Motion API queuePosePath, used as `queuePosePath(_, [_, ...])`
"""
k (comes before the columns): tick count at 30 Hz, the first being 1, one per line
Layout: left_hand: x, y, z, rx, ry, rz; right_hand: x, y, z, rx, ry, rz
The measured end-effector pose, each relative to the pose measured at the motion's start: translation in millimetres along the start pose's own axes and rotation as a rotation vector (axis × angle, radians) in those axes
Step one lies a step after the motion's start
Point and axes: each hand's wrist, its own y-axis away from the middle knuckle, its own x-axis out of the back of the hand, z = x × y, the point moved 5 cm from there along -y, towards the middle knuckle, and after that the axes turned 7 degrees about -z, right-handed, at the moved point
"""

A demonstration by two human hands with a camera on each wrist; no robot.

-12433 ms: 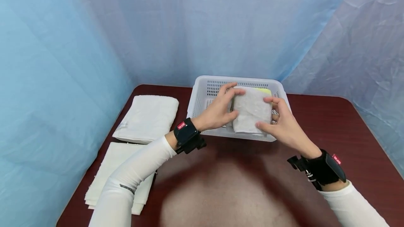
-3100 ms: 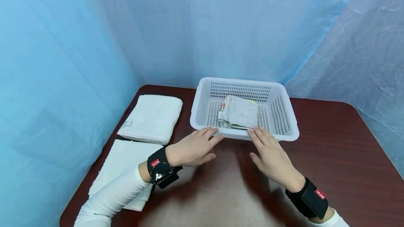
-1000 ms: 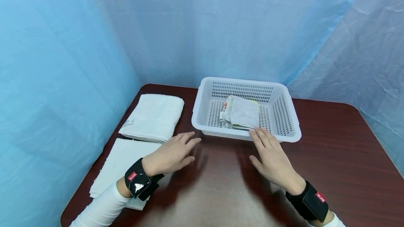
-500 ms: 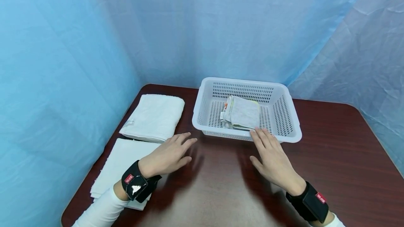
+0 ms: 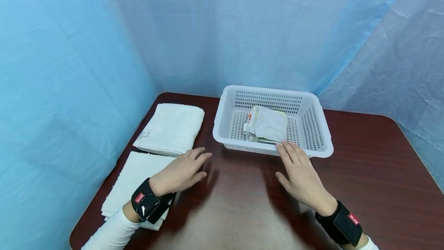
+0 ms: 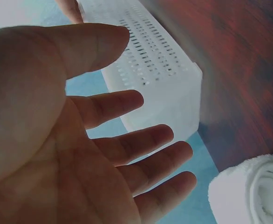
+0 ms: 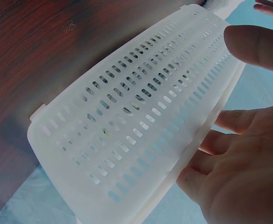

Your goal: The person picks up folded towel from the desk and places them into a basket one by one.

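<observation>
My right hand (image 5: 301, 178) lies with straight fingers at the front rim of a white plastic basket (image 5: 243, 146); in the right wrist view its fingertips sit along the rim above the slotted wall (image 7: 141, 107). Inside the basket are small folded cloths, a light grey one (image 5: 271, 124) with yellowish edging on top. My left hand (image 5: 180, 171) is held open, palm down, holding nothing, left of the basket. Under and behind it lie a thick folded white towel (image 5: 173, 126) and, nearer, flatter folded white cloths (image 5: 130, 176) partly hidden by the wrist.
The dark reddish-brown table (image 5: 367, 157) has rounded corners. Light blue sheeting (image 5: 215, 30) hangs close behind the table and along its left side. Black straps with cameras (image 5: 149, 201) ride on both wrists.
Earlier both hands held the grey folded cloth in the basket; later both were at its front rim. Since then my left hand has drifted left toward the towels, while the right has stayed.
</observation>
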Motion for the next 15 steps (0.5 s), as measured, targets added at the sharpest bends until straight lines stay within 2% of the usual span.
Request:
queuePosePath(8, [-5.3,2.0,-5.6,0.009,-0.072,-0.001,-1.9,-0.6,1.9,-0.013,0.001,-0.008])
queuePosePath(15, [-8.2,4.9,-11.2,0.03,-0.054,0.01,-2.1,-0.7,2.0,-0.016,-0.006,-0.01])
